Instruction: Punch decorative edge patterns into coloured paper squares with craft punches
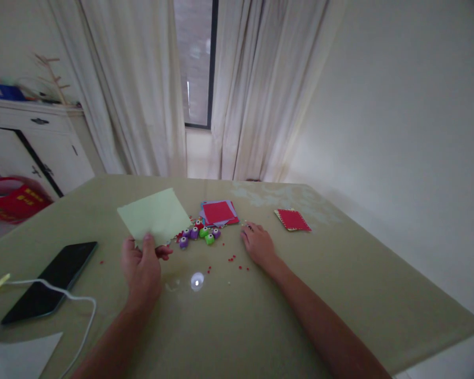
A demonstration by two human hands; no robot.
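Across the table [229, 326], the left fingers [147, 239] pinch pale paper [156, 215] upright; the right fingers [250, 230] curl low.

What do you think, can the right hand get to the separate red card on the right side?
Probably yes: I see nothing lying between the right hand and the red card.

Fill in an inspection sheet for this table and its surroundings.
Surface: green table, whitish patches at far right.
Things: left hand holds pale green paper; right hand rests near card stack; eyed figures lie between hands; red beads scattered.
Clutter: dark device and white sheet, left; red-topped pile, right.
Hands: left fingers closed on paper; right grip unclear.
Cables: white cable crosses device.
Surroundings: curtains, window, cabinet, red bag.
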